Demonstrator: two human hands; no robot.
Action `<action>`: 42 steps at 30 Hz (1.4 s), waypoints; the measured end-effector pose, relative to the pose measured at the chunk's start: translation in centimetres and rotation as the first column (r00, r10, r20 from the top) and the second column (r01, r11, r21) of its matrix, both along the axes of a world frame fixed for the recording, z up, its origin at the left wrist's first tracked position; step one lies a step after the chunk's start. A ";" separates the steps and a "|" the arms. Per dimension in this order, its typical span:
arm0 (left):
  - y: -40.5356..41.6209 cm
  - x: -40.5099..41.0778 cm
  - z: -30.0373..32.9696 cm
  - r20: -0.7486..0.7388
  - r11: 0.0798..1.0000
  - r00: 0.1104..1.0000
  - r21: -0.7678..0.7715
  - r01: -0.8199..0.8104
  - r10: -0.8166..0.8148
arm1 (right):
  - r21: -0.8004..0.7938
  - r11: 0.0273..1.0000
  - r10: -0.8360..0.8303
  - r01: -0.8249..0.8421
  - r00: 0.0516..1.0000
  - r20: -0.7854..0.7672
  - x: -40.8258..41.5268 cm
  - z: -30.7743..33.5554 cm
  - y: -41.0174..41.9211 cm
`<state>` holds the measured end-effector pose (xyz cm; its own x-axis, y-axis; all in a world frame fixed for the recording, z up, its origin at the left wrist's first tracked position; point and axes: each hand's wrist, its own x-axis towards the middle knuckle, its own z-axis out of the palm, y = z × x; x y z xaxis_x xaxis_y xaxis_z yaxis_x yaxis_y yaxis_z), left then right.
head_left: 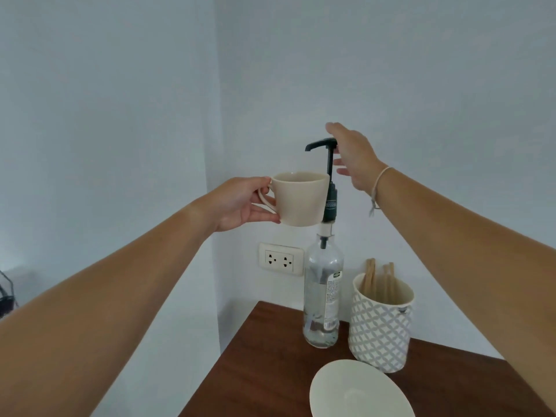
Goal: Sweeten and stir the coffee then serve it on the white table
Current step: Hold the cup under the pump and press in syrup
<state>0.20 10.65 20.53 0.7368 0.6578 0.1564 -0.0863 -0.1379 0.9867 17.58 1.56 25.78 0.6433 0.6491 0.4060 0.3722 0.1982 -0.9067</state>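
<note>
My left hand [240, 203] holds a cream coffee cup [301, 200] by its handle, raised in the air under the spout of a black pump [321, 145]. The pump tops a tall clear syrup bottle [323, 296] standing on the dark wooden table [264, 356]. My right hand [352, 158] hovers open beside the pump head, its fingers spread, at or just off the head's right end. The inside of the cup is hidden from this angle.
A patterned white-and-grey holder [380, 329] with wooden stir sticks [370, 278] stands right of the bottle. A white saucer [361, 389] lies at the table's front edge. A wall socket [281, 261] sits behind the bottle.
</note>
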 end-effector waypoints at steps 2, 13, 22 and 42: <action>0.5 0.1 0.5 -0.009 1.000 1.000 0.024 -0.013 0.013 | -0.013 0.999 0.030 -0.031 0.999 -0.024 -0.1 0.2 0.9; 3.0 1.1 3.1 0.006 0.997 0.999 0.076 0.032 -0.033 | 0.016 1.000 -0.014 0.014 1.000 -0.012 0.1 -0.3 3.4; 4.4 1.9 2.6 0.025 0.996 0.997 0.046 0.074 -0.075 | -0.016 0.999 -0.042 0.043 0.999 0.019 0.0 -0.2 3.9; 5.7 1.9 1.9 0.003 0.996 0.997 0.039 0.075 -0.075 | 0.079 0.989 -0.123 0.123 0.992 0.000 0.6 -1.8 5.4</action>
